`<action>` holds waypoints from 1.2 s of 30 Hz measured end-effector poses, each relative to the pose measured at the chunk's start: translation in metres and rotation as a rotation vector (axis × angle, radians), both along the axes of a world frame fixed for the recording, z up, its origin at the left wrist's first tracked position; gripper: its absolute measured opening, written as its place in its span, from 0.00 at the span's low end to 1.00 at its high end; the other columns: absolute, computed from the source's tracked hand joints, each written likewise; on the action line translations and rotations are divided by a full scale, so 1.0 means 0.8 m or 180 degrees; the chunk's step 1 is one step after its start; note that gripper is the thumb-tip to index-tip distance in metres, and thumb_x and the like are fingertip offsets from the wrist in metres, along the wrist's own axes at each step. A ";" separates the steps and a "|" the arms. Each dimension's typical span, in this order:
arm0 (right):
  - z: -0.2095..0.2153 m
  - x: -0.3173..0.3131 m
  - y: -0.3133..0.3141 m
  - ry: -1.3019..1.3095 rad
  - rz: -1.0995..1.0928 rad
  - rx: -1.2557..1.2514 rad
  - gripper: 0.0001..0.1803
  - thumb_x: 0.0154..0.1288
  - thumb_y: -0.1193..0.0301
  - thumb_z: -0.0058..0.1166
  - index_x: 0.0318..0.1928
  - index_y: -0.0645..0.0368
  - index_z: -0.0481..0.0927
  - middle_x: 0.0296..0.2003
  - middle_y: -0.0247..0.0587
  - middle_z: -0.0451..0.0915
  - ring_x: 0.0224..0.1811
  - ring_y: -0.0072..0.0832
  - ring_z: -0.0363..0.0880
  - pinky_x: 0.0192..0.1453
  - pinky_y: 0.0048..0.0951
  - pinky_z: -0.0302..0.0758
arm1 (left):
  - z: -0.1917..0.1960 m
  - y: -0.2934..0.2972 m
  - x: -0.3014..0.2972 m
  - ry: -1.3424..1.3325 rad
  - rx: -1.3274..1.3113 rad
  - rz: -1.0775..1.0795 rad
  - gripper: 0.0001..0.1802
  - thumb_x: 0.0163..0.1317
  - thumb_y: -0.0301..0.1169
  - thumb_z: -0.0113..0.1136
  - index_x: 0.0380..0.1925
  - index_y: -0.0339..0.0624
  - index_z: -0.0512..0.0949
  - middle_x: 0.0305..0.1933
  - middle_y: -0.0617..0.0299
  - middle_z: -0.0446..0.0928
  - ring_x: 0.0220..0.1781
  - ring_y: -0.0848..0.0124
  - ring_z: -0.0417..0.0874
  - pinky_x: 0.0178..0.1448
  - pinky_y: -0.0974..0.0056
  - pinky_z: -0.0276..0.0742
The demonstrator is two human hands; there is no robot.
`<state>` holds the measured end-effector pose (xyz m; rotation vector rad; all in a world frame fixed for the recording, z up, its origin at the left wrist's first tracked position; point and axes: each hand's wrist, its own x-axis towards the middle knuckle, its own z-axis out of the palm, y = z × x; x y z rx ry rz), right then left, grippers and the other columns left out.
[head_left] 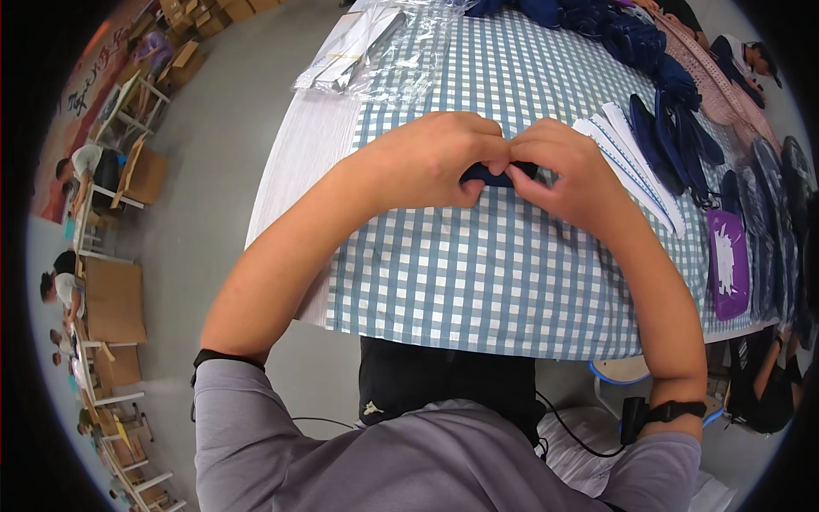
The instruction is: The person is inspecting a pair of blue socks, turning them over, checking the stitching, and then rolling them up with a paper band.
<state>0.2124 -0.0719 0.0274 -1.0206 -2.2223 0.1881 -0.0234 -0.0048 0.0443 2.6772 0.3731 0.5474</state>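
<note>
Both hands meet above a table covered with a blue-and-white checked cloth (478, 273). Between them is a small dark navy piece of fabric (493, 179), partly hidden by the fingers. My left hand (448, 158) has its thumb and fingers closed around the piece's left end. At the other end, my right hand (563, 166) pinches the fabric with thumb and forefinger. The fingertips of the two hands touch or nearly touch. Just to the right of my right hand lie several white strips with blue markings (631, 171).
Navy fabric pieces (661, 145) lie beyond the strips, and a navy bundle (631, 38) runs along the far edge. A purple tray (728, 264) sits at right beside plastic-wrapped navy items (759, 230). Clear plastic bags (358, 55) lie far left. Other people work nearby.
</note>
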 end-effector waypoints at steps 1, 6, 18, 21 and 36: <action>-0.002 -0.001 -0.003 -0.0023 0.0043 0.0383 0.07 0.58 0.76 0.72 0.37 0.62 0.88 0.35 0.40 0.88 0.40 0.37 0.86 0.44 0.34 0.84 | -0.002 0.000 0.000 0.0005 -0.0067 -0.0019 0.15 0.50 0.19 0.72 0.40 0.37 0.85 0.41 0.56 0.85 0.44 0.55 0.89 0.49 0.56 0.88; 0.001 0.001 -0.007 -0.0108 0.0266 0.0536 0.11 0.54 0.77 0.75 0.36 0.60 0.84 0.35 0.38 0.84 0.41 0.35 0.84 0.42 0.34 0.85 | 0.003 0.004 0.002 0.0018 -0.0209 -0.0085 0.15 0.49 0.18 0.72 0.39 0.37 0.85 0.41 0.55 0.86 0.43 0.56 0.89 0.48 0.58 0.88; -0.003 0.007 0.016 -0.0010 -0.0009 0.0208 0.09 0.58 0.76 0.72 0.40 0.62 0.88 0.36 0.45 0.89 0.37 0.38 0.89 0.42 0.36 0.86 | -0.006 0.033 0.004 -0.0232 -0.0802 0.0001 0.15 0.50 0.19 0.70 0.40 0.35 0.87 0.37 0.58 0.86 0.39 0.66 0.86 0.49 0.62 0.86; -0.004 0.008 0.023 0.0054 -0.0144 -0.0049 0.09 0.62 0.74 0.70 0.42 0.64 0.90 0.36 0.47 0.90 0.35 0.38 0.90 0.43 0.36 0.87 | -0.009 0.041 0.003 -0.0234 -0.0859 0.0095 0.14 0.52 0.19 0.70 0.41 0.35 0.87 0.38 0.58 0.86 0.41 0.66 0.86 0.50 0.62 0.86; -0.010 0.014 0.023 -0.0106 -0.0055 0.0714 0.11 0.61 0.73 0.75 0.42 0.61 0.89 0.40 0.42 0.89 0.45 0.37 0.88 0.49 0.35 0.87 | -0.012 0.038 -0.005 -0.0309 -0.0002 -0.0001 0.17 0.54 0.19 0.73 0.46 0.35 0.87 0.50 0.53 0.87 0.51 0.55 0.90 0.59 0.57 0.89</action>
